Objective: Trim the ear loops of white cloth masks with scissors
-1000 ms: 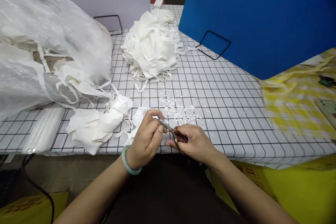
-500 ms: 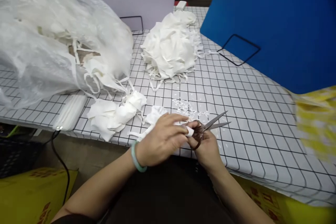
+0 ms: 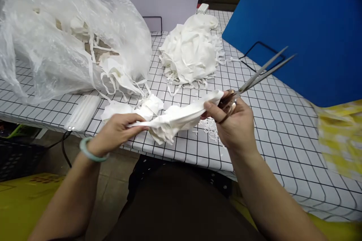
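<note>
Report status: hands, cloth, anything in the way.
Left hand pinching one end of white cloth. Right hand holds the other end plus scissors, blades slightly apart, pointing up-right. Cloth stretched above table edge. Nothing between the hands.

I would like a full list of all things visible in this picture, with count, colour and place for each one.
white cloth piece: one, white, stretched between both hands above the table edge
scissors: one pair, metal blades, in the right hand, blades pointing up to the right
cloth pile: one, white, far middle of the table
plastic bag: one, clear, holding white pieces, left side
small cloth heap: one, white, near the bag
trimmings: many, white, on the table below the right hand
table: one, white with black grid
blue board: one, upright, right rear
bracelet: one, pale green, left wrist
left hand: grip on the cloth
right hand: grip on cloth and scissors
</note>
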`<action>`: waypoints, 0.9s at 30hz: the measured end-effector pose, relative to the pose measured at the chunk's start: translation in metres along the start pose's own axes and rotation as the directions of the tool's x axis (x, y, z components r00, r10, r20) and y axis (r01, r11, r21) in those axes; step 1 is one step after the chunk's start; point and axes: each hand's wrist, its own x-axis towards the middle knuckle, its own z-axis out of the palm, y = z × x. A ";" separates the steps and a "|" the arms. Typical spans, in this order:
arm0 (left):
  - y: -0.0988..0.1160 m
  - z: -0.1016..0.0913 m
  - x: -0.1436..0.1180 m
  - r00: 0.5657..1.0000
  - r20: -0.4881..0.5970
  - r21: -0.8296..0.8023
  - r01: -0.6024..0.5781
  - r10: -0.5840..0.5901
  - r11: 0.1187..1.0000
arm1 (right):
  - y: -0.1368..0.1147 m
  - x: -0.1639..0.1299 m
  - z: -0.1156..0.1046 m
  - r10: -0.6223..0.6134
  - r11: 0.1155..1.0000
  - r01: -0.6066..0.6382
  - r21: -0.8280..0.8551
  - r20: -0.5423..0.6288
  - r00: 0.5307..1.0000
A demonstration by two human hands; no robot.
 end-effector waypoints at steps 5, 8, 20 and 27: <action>-0.005 -0.043 -0.016 0.986 0.095 0.207 0.114 -0.136 0.972 | 0.004 0.019 0.012 0.068 0.998 -0.067 0.016 -0.018 0.998; -0.010 -0.025 -0.017 0.952 0.246 0.140 0.153 -0.184 0.978 | 0.008 0.025 0.018 0.081 0.996 -0.081 0.032 0.016 0.997; 0.024 0.061 0.033 0.934 -0.328 -0.147 -0.197 0.140 0.969 | -0.048 0.034 0.051 -0.056 0.998 0.058 0.000 0.284 0.957; 0.020 0.013 0.028 0.938 -0.343 -0.182 -0.123 0.054 0.976 | -0.035 0.052 0.035 -0.064 0.998 0.062 0.020 0.101 0.993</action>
